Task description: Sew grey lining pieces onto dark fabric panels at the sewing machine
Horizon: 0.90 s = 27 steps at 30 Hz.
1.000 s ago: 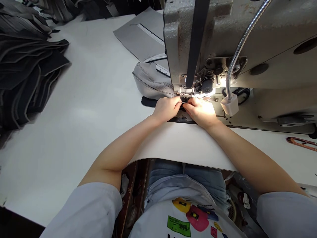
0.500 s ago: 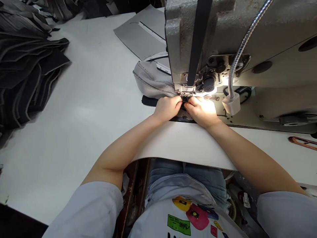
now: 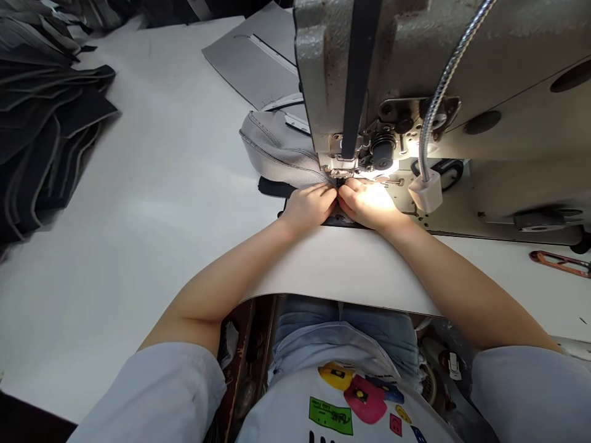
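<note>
A grey fabric piece [image 3: 277, 144] with stitched seams lies bunched to the left of the sewing machine [image 3: 415, 74], partly behind its head. Along its near edge runs a black strip [image 3: 273, 187]. My left hand [image 3: 310, 204] presses on the fabric just left of the needle area, fingers closed on its edge. My right hand [image 3: 364, 200] is closed just right of the presser foot [image 3: 340, 181], thumb and fingers pinched together at the work under the lamp's light. My fingers hide most of the cloth there.
Dark fabric pieces [image 3: 46, 135] are stacked at the left of the white table [image 3: 152, 203]. A flat grey panel [image 3: 249, 55] lies behind the work. A flexible lamp [image 3: 427, 192] hangs right of the needle. Orange thread snips [image 3: 561, 263] lie at the right.
The whole view has shifted slightly left. My left hand's fingers lie a little flatter on the fabric; both hands stay close beside the presser foot.
</note>
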Motion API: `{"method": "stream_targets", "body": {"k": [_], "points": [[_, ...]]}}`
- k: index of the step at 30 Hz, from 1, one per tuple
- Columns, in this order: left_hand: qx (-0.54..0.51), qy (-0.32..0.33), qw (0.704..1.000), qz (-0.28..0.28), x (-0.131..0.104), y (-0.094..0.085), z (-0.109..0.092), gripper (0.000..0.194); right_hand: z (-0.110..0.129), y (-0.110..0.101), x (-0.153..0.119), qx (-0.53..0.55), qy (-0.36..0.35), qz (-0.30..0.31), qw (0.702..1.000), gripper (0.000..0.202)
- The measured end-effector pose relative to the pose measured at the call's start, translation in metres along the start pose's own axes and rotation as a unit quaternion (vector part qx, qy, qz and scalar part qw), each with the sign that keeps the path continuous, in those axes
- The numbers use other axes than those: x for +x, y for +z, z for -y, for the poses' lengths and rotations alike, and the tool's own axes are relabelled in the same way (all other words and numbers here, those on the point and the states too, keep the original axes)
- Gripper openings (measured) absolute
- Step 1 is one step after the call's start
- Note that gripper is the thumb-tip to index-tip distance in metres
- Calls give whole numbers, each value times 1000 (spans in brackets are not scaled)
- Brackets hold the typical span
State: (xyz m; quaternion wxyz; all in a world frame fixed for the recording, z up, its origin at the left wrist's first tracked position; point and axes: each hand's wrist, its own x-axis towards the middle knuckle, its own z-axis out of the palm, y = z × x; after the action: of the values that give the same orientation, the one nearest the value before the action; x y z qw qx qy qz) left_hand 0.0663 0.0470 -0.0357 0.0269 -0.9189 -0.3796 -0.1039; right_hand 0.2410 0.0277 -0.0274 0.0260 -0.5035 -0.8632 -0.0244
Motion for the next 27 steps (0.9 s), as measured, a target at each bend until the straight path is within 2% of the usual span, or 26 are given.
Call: {"method": "stream_targets", "body": {"k": [4,9,12,16,20,27], "points": [[32,55,998,-13,-2,1,5,28,6,1,-20,11,8,-23,1000,35],[33,75,996,-31,-1,1,13,27,9,8,-46,49,77,-94,991,36],[12,87,994,-70,-1,8,20,25,9,12,-45,54,119,-101,986,39],[-23,88,989,-119,-4,15,26,25,11,11,-36,54,145,-59,986,38],[-24,81,989,-122,-4,16,24,28,12,8,-33,69,150,-45,985,39],[4,77,989,-129,2,16,23,28,12,14,-34,58,148,-81,984,40]]}}
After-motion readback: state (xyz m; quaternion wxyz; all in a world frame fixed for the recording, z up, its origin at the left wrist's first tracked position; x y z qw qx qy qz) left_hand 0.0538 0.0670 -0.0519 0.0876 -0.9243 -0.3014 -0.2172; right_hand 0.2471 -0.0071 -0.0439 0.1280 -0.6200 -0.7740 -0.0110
